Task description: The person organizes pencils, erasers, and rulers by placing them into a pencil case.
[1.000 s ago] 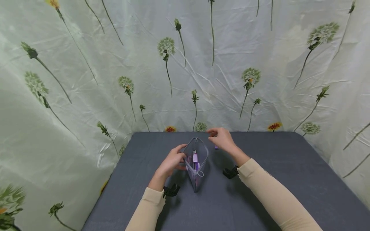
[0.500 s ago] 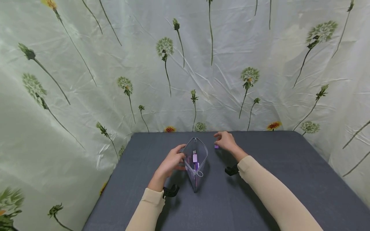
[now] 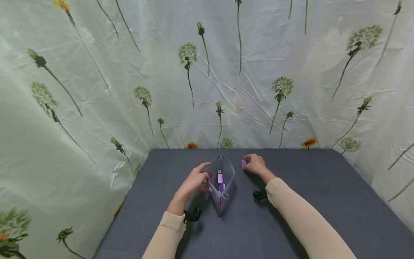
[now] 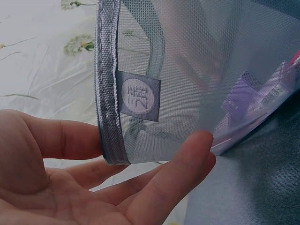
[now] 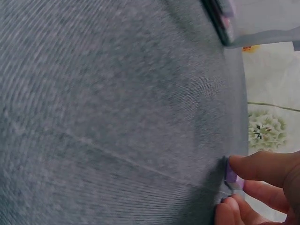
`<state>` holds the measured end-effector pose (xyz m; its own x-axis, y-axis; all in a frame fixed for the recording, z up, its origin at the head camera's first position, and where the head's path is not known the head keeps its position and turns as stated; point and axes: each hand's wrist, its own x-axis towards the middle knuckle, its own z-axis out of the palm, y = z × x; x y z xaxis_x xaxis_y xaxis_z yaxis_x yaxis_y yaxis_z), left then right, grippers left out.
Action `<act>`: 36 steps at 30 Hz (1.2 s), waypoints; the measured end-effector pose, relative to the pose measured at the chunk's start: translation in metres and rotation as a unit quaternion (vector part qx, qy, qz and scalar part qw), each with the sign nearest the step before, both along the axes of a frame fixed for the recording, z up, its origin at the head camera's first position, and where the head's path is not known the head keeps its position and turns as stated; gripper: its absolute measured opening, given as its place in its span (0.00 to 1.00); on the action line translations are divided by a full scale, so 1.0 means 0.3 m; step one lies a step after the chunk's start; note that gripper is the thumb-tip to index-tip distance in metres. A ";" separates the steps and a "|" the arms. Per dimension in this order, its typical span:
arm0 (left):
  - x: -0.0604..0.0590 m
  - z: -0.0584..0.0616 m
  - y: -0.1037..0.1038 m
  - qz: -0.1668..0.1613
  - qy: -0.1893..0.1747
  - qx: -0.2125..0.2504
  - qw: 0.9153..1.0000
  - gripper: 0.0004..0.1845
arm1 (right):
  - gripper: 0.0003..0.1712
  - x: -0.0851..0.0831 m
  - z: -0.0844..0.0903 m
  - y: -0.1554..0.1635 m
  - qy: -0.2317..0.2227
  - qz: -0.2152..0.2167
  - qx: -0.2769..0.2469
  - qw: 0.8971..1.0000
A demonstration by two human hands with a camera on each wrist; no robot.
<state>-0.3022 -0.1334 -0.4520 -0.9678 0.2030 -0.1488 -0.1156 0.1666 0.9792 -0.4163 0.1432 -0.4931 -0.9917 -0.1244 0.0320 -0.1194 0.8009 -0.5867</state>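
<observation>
A grey see-through mesh zip pouch stands on the table with its mouth spread. My left hand holds its left side; in the left wrist view the thumb meets the trimmed rim and the other fingers lie along the mesh. Inside are small purple and lilac items, partly hidden, blurred by the mesh in the left wrist view. To the right of the pouch, my right hand pinches a small purple block-shaped item at table level. The right wrist view shows the thumb and fingertips around that purple item.
A dark grey table extends around the pouch on all sides. Behind it hangs a pale curtain printed with flowers. A round zip pull hangs at the pouch's near end. Dark devices are strapped at both wrists.
My right hand has moved right and down from above the table, and its fingers now pinch the small purple item. The left hand and the pouch have stayed in place.
</observation>
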 end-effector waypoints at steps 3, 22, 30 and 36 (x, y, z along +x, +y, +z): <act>0.003 0.000 0.005 -0.003 0.001 0.002 1.000 0.33 | 0.27 -0.003 -0.016 0.009 0.002 -0.005 0.002 1.000; -0.002 -0.005 0.005 0.002 -0.002 0.002 1.000 0.32 | 0.24 -0.002 -0.001 0.021 0.002 0.015 0.003 1.000; 0.002 -0.001 0.007 0.002 0.002 0.001 1.000 0.33 | 0.24 0.021 0.041 0.020 0.014 0.021 0.008 1.000; -0.001 -0.004 0.008 0.005 0.000 -0.002 1.000 0.33 | 0.23 0.027 0.073 0.022 0.051 0.039 0.007 0.998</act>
<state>-0.3024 -0.1312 -0.4531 -0.9695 0.1937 -0.1505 -0.1181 0.1695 0.9784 -0.4084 0.1497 -0.4712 -0.9709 -0.2013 0.1301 -0.2395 0.7949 -0.5574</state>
